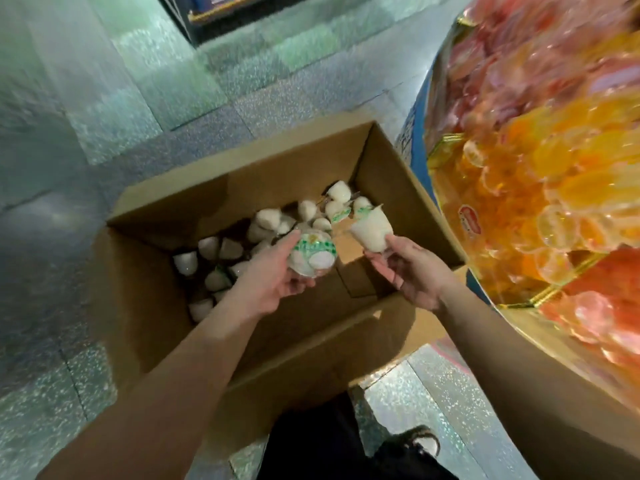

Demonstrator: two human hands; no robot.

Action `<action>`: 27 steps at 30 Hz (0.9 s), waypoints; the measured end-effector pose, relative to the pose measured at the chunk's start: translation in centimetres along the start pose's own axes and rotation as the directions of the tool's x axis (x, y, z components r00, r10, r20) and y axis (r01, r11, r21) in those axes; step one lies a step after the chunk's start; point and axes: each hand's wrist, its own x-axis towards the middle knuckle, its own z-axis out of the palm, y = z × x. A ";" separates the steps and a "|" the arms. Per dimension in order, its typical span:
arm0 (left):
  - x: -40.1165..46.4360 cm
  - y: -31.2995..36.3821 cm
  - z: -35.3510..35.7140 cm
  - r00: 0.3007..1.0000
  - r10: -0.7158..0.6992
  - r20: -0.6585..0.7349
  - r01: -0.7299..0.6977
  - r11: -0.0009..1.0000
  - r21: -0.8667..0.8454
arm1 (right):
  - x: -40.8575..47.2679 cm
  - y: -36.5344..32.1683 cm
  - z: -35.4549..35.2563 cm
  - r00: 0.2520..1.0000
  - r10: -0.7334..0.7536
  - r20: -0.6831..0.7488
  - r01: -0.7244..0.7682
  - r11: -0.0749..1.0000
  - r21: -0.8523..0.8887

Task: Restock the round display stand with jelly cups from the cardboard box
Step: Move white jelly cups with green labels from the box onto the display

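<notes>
Box [398, 188] top fully open, flaps out; bare cardboard bottom on near-right side, loose cups [266, 218] crowd far and left. Both hands [270, 275] [412, 271] hover over the opening. Stand [554, 168] just right of the box, packed with cups to its rim. Floor [86, 150] left is open.

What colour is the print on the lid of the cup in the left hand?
Green on white, on the jelly cup the left hand grips; head view.

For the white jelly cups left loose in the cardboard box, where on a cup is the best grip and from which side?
Judging by the loose white jelly cups in the cardboard box, most lie tipped with tapered bodies showing. Come from above through the open top and pinch across the body near the wider lid end, as the right hand does with its cup.
</notes>
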 end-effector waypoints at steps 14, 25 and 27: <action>-16.3 -6.9 30.5 0.933 0.079 0.352 -0.211 0.911 0.355 | -29.8 -2.7 -23.1 0.816 -0.578 -0.002 0.566 0.799 -0.202; -29.4 -19.5 55.0 0.768 0.053 0.638 -0.414 0.802 0.431 | -51.4 -1.1 -44.4 0.563 -0.792 -0.238 0.428 0.525 -0.736; -31.3 -21.8 58.7 0.742 0.032 0.670 -0.429 0.790 0.437 | -54.2 -0.7 -47.5 0.541 -0.787 -0.296 0.363 0.536 -0.762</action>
